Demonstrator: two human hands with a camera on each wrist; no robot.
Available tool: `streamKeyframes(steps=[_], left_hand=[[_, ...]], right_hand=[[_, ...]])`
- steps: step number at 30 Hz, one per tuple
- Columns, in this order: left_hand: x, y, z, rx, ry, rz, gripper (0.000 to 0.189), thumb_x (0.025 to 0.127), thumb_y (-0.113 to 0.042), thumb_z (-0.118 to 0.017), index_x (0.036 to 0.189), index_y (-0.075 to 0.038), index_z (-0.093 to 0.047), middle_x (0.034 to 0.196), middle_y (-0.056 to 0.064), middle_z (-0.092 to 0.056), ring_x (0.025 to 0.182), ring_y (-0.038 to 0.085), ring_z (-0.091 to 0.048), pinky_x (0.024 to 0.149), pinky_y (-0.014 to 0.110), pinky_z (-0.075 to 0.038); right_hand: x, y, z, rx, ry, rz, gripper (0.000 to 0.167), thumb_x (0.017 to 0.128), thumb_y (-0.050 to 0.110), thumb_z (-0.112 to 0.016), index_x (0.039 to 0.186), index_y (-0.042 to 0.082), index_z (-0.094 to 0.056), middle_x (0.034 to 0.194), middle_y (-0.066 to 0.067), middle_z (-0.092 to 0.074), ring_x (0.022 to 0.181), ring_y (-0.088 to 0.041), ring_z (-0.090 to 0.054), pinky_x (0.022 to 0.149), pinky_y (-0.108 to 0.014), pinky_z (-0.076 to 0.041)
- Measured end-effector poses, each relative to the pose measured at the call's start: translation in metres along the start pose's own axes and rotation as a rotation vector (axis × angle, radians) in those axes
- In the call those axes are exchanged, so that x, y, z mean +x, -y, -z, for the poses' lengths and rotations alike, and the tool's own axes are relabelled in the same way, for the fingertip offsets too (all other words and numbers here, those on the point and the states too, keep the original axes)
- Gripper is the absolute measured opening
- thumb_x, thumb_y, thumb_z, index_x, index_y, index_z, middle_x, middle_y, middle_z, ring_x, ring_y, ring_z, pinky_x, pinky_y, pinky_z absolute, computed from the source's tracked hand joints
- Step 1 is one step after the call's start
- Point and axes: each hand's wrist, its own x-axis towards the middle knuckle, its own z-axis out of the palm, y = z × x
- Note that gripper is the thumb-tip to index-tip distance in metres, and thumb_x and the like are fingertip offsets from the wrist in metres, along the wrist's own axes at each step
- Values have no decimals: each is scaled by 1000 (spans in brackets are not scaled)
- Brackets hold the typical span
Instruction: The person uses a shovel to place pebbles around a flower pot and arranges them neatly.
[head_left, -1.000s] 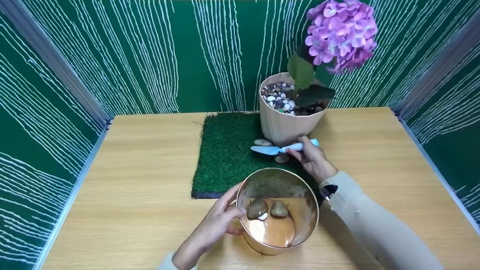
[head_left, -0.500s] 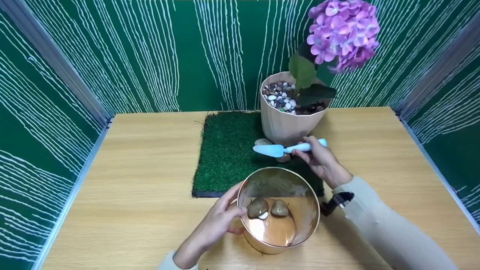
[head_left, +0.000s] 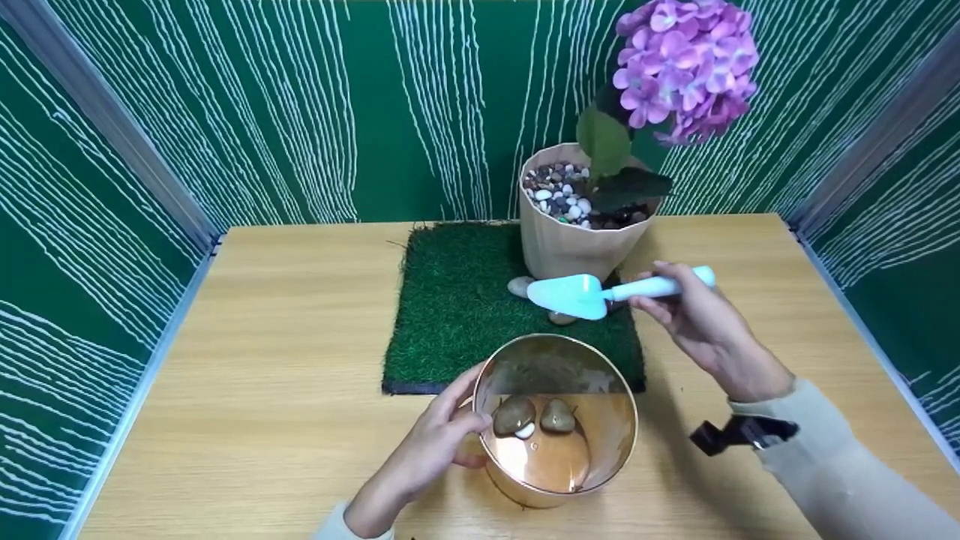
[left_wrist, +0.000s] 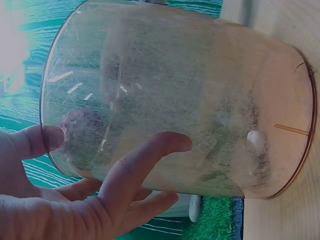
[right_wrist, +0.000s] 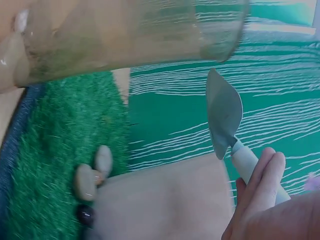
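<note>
My left hand (head_left: pixel 442 439) grips the near left side of a see-through amber container (head_left: pixel 615 450), thumb at its rim. The container stands upright, with two brown stones (head_left: pixel 557 417) and a white pebble (head_left: pixel 525 431) at its bottom. In the left wrist view the fingers (left_wrist: pixel 145 165) lie along its scratched wall. My right hand (head_left: pixel 705 322) holds a small trowel (head_left: pixel 570 295) by its pale handle, above the grass mat (head_left: pixel 450 315). The light-blue blade points left and overlaps stones by the pot in the head view; in the right wrist view it appears bare.
A beige pot (head_left: pixel 562 251) with pebbles (head_left: pixel 559 196) and a purple hydrangea (head_left: pixel 686 75) stands at the mat's back right. Several stones (right_wrist: pixel 85 182) lie at its foot. Green walls (head_left: pixel 412 112) with white lines enclose the wooden table (head_left: pixel 300 315).
My right hand has moved to the right and slightly toward me with the trowel, whose blade has lifted and turned its face more to view. The left hand and container have stayed put.
</note>
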Motion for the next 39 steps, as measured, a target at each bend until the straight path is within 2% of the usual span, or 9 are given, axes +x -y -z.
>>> streamKeyframes(steps=[3,10,17,22,26,29,33,36,39], left_hand=[[0,0,0,6,3,-7,73,99,-10,-51,168,-14,-29,171,21,-29,136,43,-53,76,59,-63],[0,0,0,13,-3,-1,73,99,-11,-52,168,-14,-29,170,20,-31,130,38,-58,75,56,-64],[-1,-1,-1,15,-11,2,73,99,-11,-53,168,-13,-28,170,21,-30,130,39,-58,76,57,-64],[-1,-1,-1,25,-13,0,74,99,-13,-53,168,-13,-28,170,22,-30,132,39,-57,75,56,-64],[-1,-1,-1,30,-10,-4,73,99,-13,-53,168,-14,-28,169,22,-31,132,40,-56,74,54,-64],[-1,0,-1,33,-9,-5,73,100,-13,-53,169,-14,-28,170,21,-31,132,39,-56,73,51,-65],[-1,-1,-1,36,-10,-5,73,100,-13,-54,169,-14,-28,170,20,-31,129,36,-59,67,41,-63],[-1,0,0,35,-9,-6,74,100,-13,-54,169,-14,-28,170,21,-31,126,34,-61,64,35,-61],[-1,0,0,30,-11,-7,74,99,-12,-54,168,-12,-28,170,21,-31,124,34,-61,63,33,-60]], right_hand=[[-11,3,-2,-92,55,73,33,111,21,-54,95,3,-76,93,-10,-75,79,-16,-77,81,-20,-61],[-38,7,-8,-302,137,165,33,112,26,-53,102,5,-76,97,-10,-77,81,-16,-77,82,-24,-62],[-53,2,-20,-501,152,268,27,112,14,-52,103,2,-74,98,-12,-77,77,-22,-78,76,-31,-65],[-59,-4,-28,-740,179,349,21,108,6,-57,105,-8,-72,102,-11,-79,78,-24,-79,75,-37,-65],[-63,-11,-33,-929,316,463,16,104,1,-63,106,-9,-74,102,-11,-80,80,-21,-79,72,-38,-66],[-62,-19,-35,-1022,444,570,12,98,-4,-68,103,-2,-79,97,-10,-80,79,-15,-76,67,-33,-65],[-60,-29,-37,-1134,576,698,18,92,-7,-74,102,6,-82,97,-6,-80,85,-13,-73,72,-26,-62],[-58,-34,-39,-1203,661,720,20,91,-4,-76,105,9,-82,103,-4,-80,95,-15,-74,79,-26,-62],[-57,-38,-42,-1259,739,700,20,92,-1,-76,107,12,-82,105,-2,-79,97,-16,-73,83,-29,-63]])
